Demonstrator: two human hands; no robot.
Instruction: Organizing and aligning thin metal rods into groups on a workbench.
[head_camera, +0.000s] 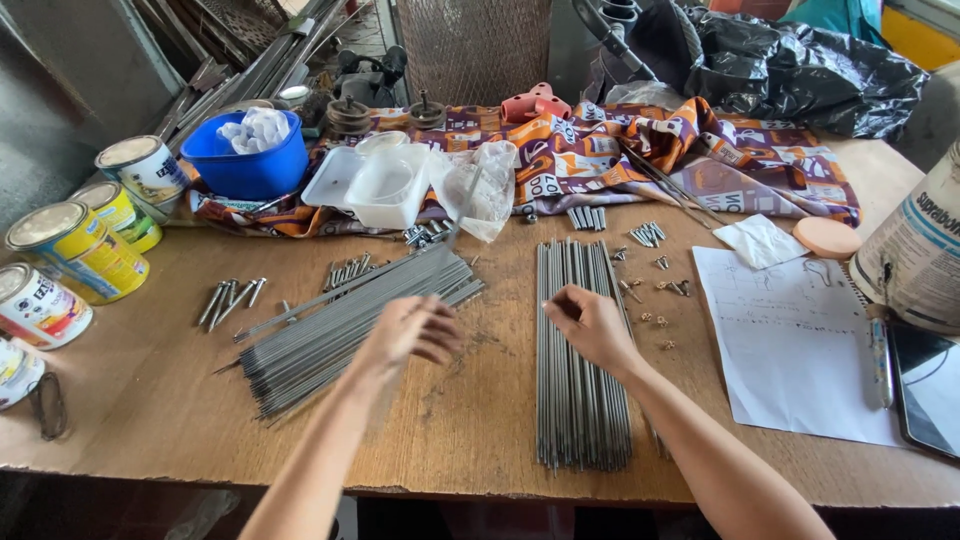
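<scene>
While both hands hover over the desk | left hand blurred above slanted rod pile, grip unclear | right hand pinching, fingertips on straight rod bundle.

A worn wooden table carries two bundles of thin metal rods, loose bolts, paint tins, a patterned cloth, paper and, perhaps, small brass nuts.

Yellow-labelled tins far left; white labelled sack, dark phone screen right
</scene>
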